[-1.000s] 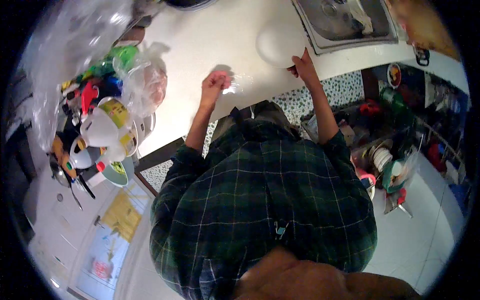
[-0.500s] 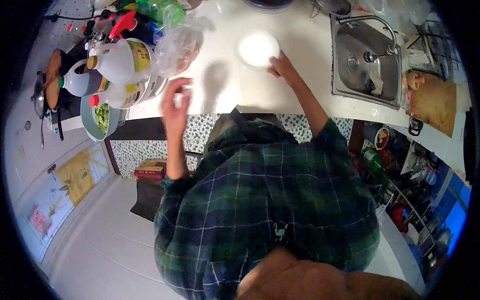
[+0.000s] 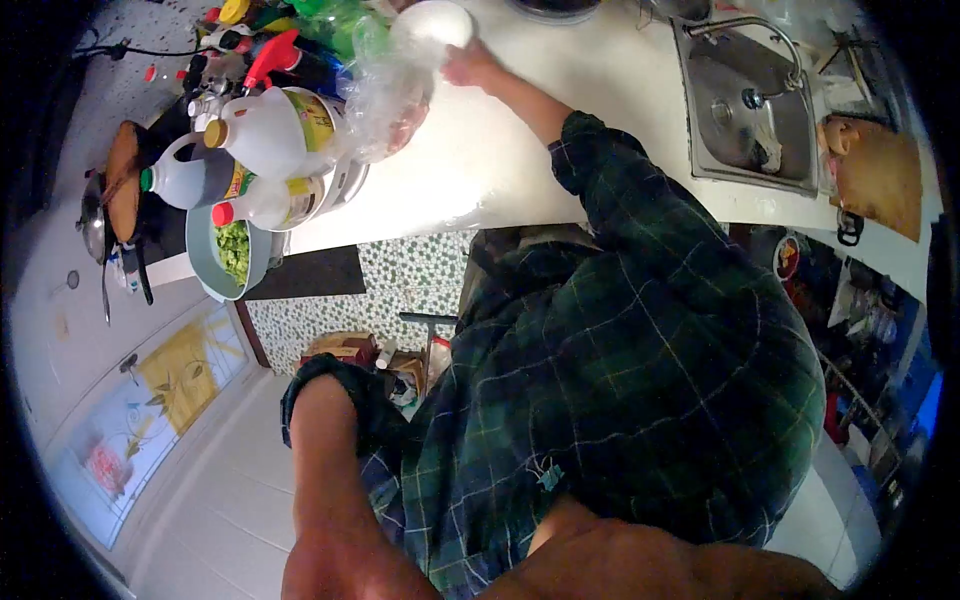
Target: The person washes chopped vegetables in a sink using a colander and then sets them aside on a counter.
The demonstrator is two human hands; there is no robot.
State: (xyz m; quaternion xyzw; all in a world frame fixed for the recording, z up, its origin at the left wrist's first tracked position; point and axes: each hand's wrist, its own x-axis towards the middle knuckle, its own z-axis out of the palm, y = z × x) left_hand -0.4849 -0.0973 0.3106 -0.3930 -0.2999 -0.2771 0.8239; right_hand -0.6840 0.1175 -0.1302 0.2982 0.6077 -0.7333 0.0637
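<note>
At the back of the counter, my right hand [image 3: 470, 65] has its fingers closed on the near rim of a round white plate [image 3: 436, 24]. The plate is beside a clear plastic bag [image 3: 385, 105] and green plastic packaging [image 3: 330, 25]. My left arm is bent back toward the camera. Only the heel or back of my left hand [image 3: 350, 570] shows at the bottom edge, and its fingers are out of sight, so what it holds cannot be seen.
Several jugs and bottles, including a white jug [image 3: 270, 130], crowd the counter's left. A bowl of chopped greens [image 3: 205, 265] sits at the left edge near a pan [image 3: 125, 185]. To the right are a steel sink [image 3: 740, 140] and a wooden board [image 3: 880, 180].
My right hand has moved the plate left and farther back, toward the plastic bag. My left hand has come up from over the counter toward the camera. The view has shifted slightly.
</note>
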